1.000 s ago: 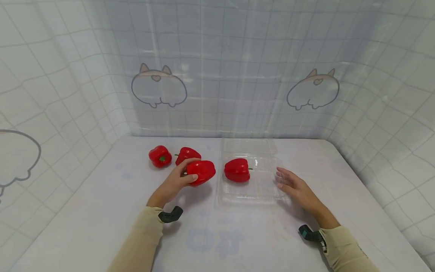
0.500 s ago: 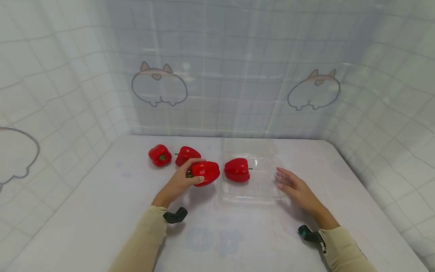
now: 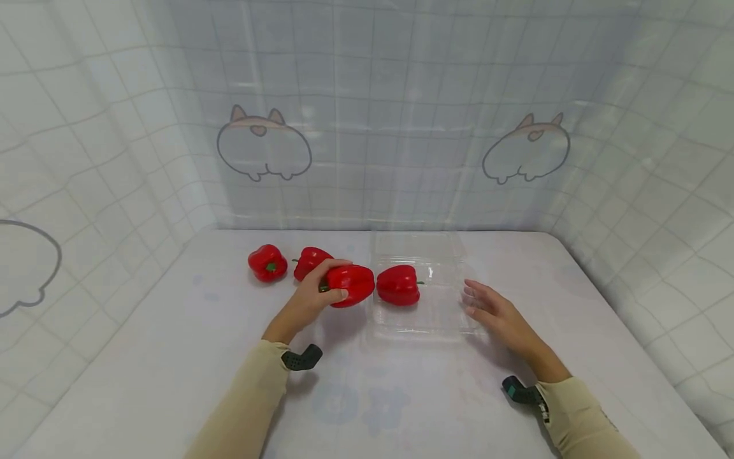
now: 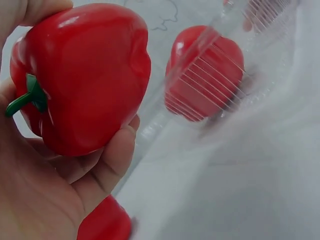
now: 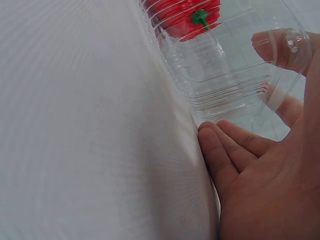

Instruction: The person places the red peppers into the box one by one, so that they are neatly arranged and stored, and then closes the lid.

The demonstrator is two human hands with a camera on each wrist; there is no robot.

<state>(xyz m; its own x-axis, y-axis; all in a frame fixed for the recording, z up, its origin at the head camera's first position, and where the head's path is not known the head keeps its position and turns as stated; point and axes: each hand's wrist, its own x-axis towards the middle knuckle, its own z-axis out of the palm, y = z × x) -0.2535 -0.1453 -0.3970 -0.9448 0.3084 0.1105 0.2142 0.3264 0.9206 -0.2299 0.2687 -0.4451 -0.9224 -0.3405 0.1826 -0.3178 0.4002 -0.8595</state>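
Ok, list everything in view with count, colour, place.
Table: one, white, below
Container: one, clear, mid-table, lid open
Held pepper: one, red, at container's left edge
Boxed pepper: one, red, inside container, left
Loose peppers: two, red, on the table's left
Wall covering: one, whitish, back and sides
Printed drawings: three, grey, on wall covering
Wrist devices: two, dark, left and right
Sleeves: two, beige, one per arm
Left hand: one, gripping held pepper
Right hand: one, at container's right

The sleeved left forearm (image 3: pixel 243 395) slants in from the near left; the left hand (image 3: pixel 306 296) grips, thumb on the near side. From the near right comes the right forearm (image 3: pixel 585 421), the right hand (image 3: pixel 503 320) pointing far left, fingers loosely extended.
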